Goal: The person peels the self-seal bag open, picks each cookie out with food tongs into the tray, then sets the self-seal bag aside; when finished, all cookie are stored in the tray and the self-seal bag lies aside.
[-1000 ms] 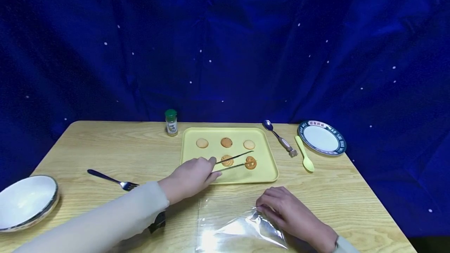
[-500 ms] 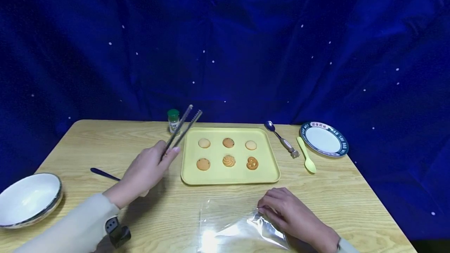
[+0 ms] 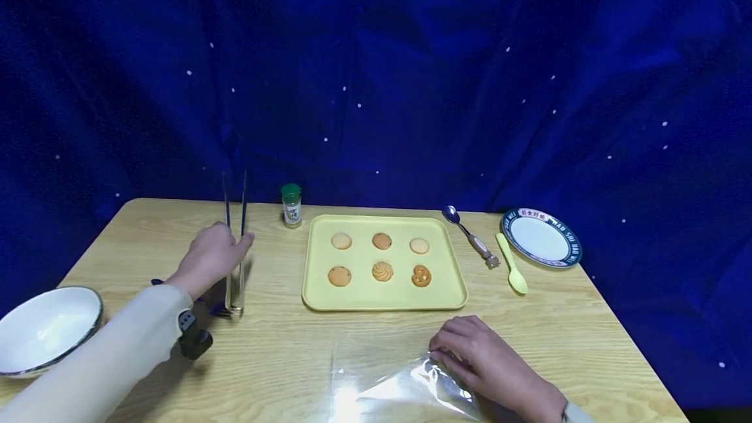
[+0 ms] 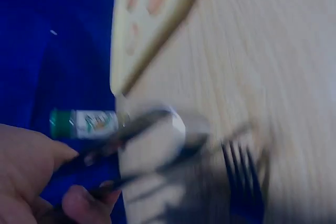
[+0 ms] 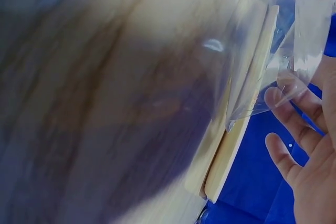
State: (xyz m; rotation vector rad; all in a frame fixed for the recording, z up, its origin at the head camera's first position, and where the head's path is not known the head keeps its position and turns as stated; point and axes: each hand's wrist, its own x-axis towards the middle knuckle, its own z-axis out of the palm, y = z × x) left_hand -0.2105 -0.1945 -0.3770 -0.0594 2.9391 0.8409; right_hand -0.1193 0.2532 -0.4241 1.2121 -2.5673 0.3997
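My left hand [image 3: 208,256] grips a pair of metal tongs [image 3: 242,289] at the left of the table, over the fork [image 3: 220,309]. The tongs' arms stand apart with nothing between them; their far ends point to the back edge. In the left wrist view the tongs [image 4: 181,153] are blurred beside the fork [image 4: 244,182]. My right hand [image 3: 478,358] pinches the edge of a clear plastic bag [image 3: 382,377] lying at the front. The right wrist view shows the bag [image 5: 257,61] lifted at the fingertips. A yellow tray [image 3: 384,299] holds several cookies [image 3: 382,271].
A green-capped seasoning bottle [image 3: 291,205] stands behind, left of the tray. A metal spoon [image 3: 471,237], a yellow spoon [image 3: 512,266] and a dark-rimmed plate [image 3: 540,238] lie at the right. A white bowl [image 3: 47,328] sits at the left edge.
My left hand has carried the tongs from over the tray leftward to the fork, turning their tips toward the back. The cookies stay on the tray. My right hand keeps its place on the bag.
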